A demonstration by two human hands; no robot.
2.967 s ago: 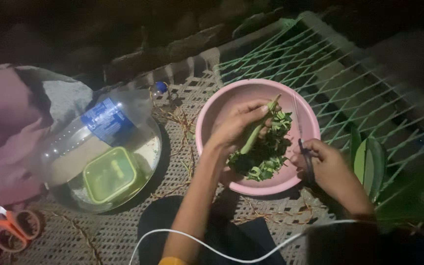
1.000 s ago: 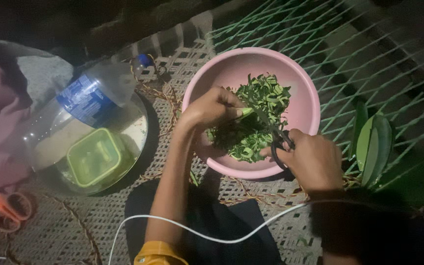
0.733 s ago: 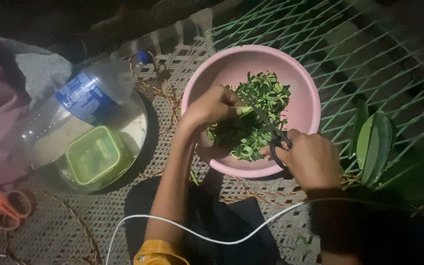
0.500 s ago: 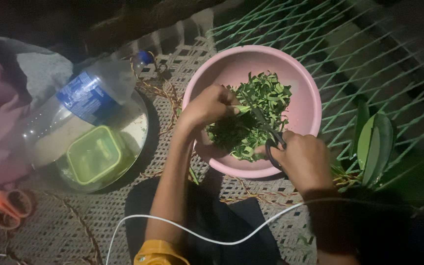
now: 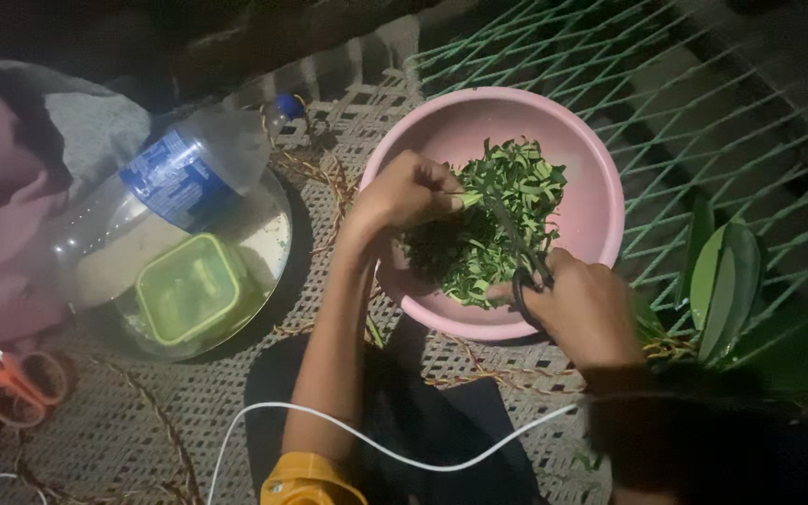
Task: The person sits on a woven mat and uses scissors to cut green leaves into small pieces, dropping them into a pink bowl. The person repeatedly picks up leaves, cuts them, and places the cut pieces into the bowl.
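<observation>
Pinching a green stalk (image 5: 468,198) between its closed fingers, the left hand (image 5: 406,192) hovers over one pink bowl (image 5: 591,159), above the heap of cut green pieces (image 5: 493,229) inside it; the right hand (image 5: 584,307) is curled shut through the loops of one pair of black scissors (image 5: 514,245), whose blades point up toward the stalk's end; whether the blades are parted is too dark to tell. Both hands work near the bowl's near rim; its far half stays bare pink. Left of the bowl, just apart, sits one round metal dish (image 5: 278,271) holding one green lidded box (image 5: 187,289), with one clear plastic bottle (image 5: 156,192) lying across it. One orange-handled pair of scissors (image 5: 11,383) lies at the far left edge; one white cable (image 5: 376,444) crosses the woven mat (image 5: 133,440); whole leaves (image 5: 724,276) rest right of the bowl on green netting (image 5: 666,103).
</observation>
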